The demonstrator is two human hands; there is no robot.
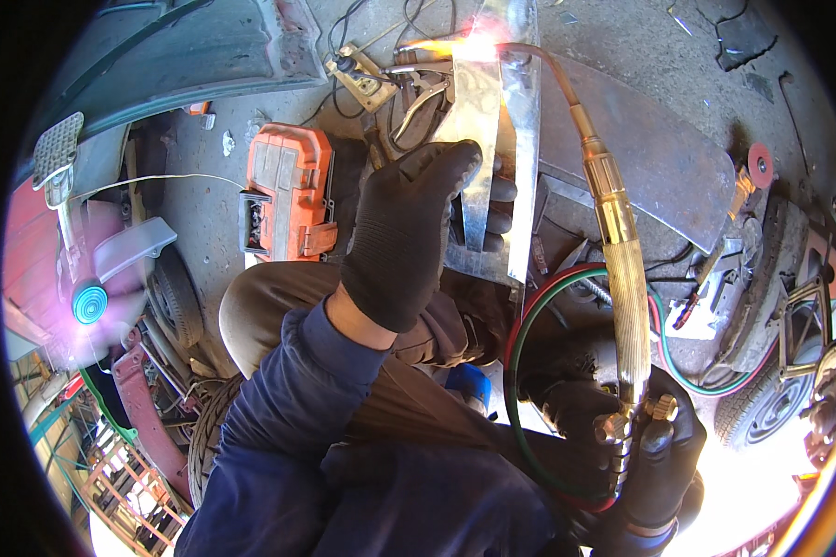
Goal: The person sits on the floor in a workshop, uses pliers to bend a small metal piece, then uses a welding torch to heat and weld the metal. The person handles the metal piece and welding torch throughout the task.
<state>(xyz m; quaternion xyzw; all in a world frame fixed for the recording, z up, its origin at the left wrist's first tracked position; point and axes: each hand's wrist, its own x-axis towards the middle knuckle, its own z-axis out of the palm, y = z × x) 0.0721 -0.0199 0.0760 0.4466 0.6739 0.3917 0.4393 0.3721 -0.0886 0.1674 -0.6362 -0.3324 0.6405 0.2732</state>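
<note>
My left hand (413, 232), in a black glove, grips a shiny piece of sheet metal (478, 139), thumb on its face and fingers behind it. My right hand (659, 455), also gloved in black, closes round the lower end of a brass gas torch (627, 269), beside its valve knobs. From there the torch rises, and its thin curved tube bends left at the top. At the tip a flame (427, 46) burns against the far end of the sheet metal, where the bright glare hides the exact contact. Red and green hoses (520, 362) loop near the torch.
An orange toolbox (288, 195) stands on the floor at left, near a spinning fan (90, 303). Beyond my left hand lie a power strip (362, 82) and pliers (421, 107). A large metal sheet (641, 139) and an angle grinder (752, 176) are at right.
</note>
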